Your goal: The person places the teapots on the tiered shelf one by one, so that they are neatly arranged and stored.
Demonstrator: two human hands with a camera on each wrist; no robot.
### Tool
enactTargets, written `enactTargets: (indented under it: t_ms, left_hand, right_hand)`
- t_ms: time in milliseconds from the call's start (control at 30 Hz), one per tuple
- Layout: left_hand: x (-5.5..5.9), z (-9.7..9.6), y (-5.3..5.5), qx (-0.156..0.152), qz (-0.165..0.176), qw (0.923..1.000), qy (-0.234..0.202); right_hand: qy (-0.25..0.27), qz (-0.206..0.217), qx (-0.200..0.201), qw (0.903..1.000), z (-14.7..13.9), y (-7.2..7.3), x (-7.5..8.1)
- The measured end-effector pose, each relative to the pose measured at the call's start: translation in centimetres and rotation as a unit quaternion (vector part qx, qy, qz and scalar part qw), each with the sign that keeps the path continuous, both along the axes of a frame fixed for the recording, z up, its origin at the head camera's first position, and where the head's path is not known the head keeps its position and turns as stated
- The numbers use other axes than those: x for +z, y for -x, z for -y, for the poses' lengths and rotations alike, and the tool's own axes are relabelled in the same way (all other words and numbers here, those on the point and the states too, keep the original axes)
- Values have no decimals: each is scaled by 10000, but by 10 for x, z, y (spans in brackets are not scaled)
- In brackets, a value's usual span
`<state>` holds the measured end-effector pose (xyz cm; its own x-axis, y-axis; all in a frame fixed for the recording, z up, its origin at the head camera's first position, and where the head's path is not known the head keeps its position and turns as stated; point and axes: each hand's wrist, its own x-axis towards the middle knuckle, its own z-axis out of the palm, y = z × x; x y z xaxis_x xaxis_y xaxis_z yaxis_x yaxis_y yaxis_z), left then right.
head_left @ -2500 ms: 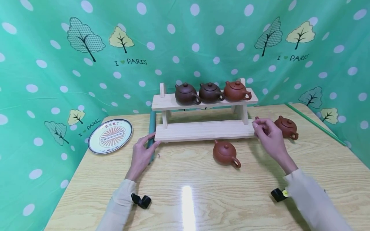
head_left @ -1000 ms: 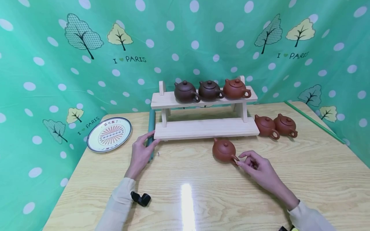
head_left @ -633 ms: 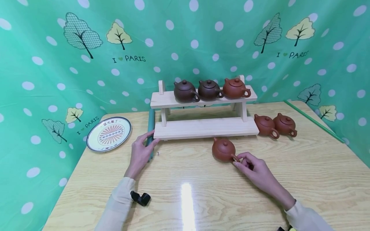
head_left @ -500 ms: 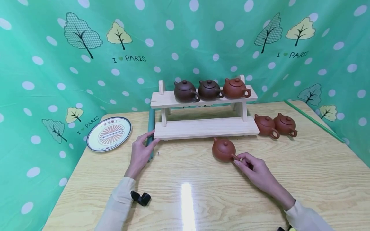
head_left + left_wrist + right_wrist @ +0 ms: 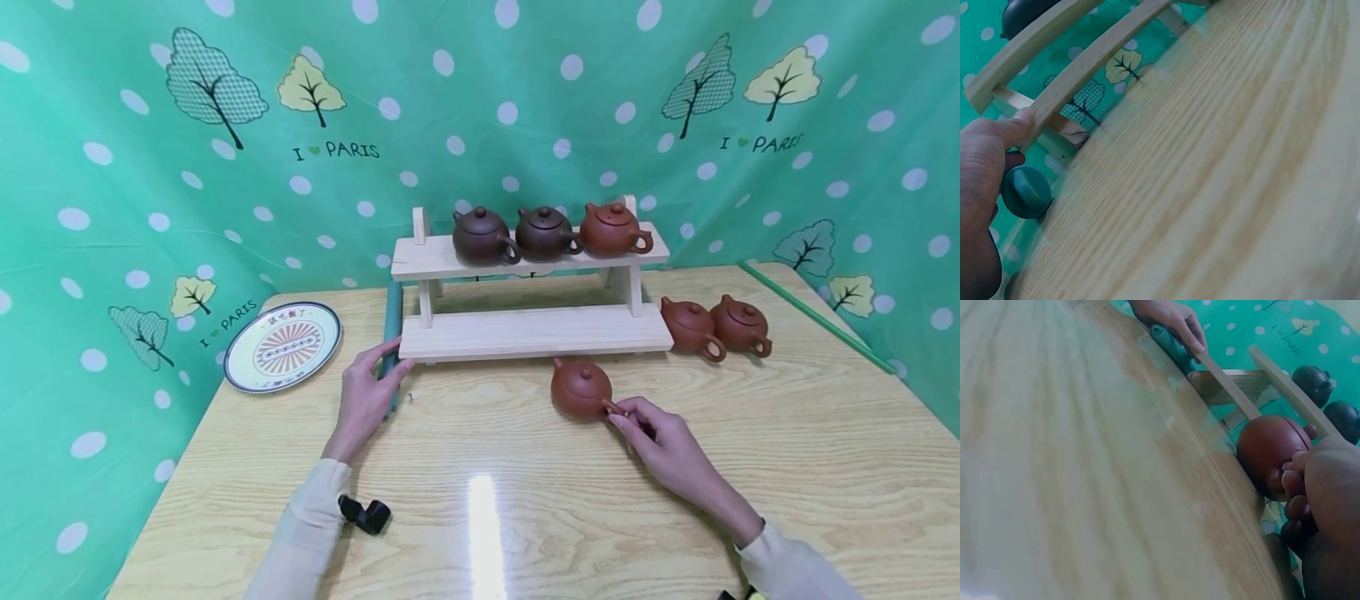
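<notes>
Well apart from each other, the left hand [image 5: 363, 404] pinches the left end of the wooden stand [image 5: 517, 332] between thumb and fingers, while the right hand [image 5: 667, 442] pinches the handle [image 5: 612, 408] of a reddish-brown teapot [image 5: 581, 390].

At the far left of the table [image 5: 420, 475] lies a white plate [image 5: 283, 348] with a dark rim. Next comes a teal roll [image 5: 394, 312], running beside the stand's left end, near the left fingers. On the upper tier stand, left to right, two dark brown teapots [image 5: 482, 237] [image 5: 543, 233] and a red-brown one [image 5: 609, 231]. The gripped teapot sits just on the near side of the lower tier, right of its middle, spout pointing far and left.

Two and a half seconds ago the right hand was at the stand's right end; now it has come nearer and left, onto the handle. The teapot has not visibly moved, and the left hand keeps its place.

Just beyond the stand's right end, two reddish teapots [image 5: 686, 325] [image 5: 738, 325] sit side by side; farther right lies a green rod [image 5: 817, 318].
</notes>
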<state>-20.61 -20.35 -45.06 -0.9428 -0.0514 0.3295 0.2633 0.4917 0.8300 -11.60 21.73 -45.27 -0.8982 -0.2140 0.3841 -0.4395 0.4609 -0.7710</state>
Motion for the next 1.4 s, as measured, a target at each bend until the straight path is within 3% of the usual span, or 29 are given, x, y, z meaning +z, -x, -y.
enactTargets:
  t_ms: [333, 700, 1400]
  left_hand:
    - [1, 0, 0, -68, -27, 10000, -49]
    - [0, 0, 1, -48, -17, 10000, 18]
    - [-1, 2, 1, -77, -61, 10000, -18]
  right_hand:
    - [-61, -171, -139, 9997, 0, 0, -4]
    - [-1, -485, 52, 9988, 0, 0, -3]
    - [162, -176, 177, 9996, 16, 6, 14]
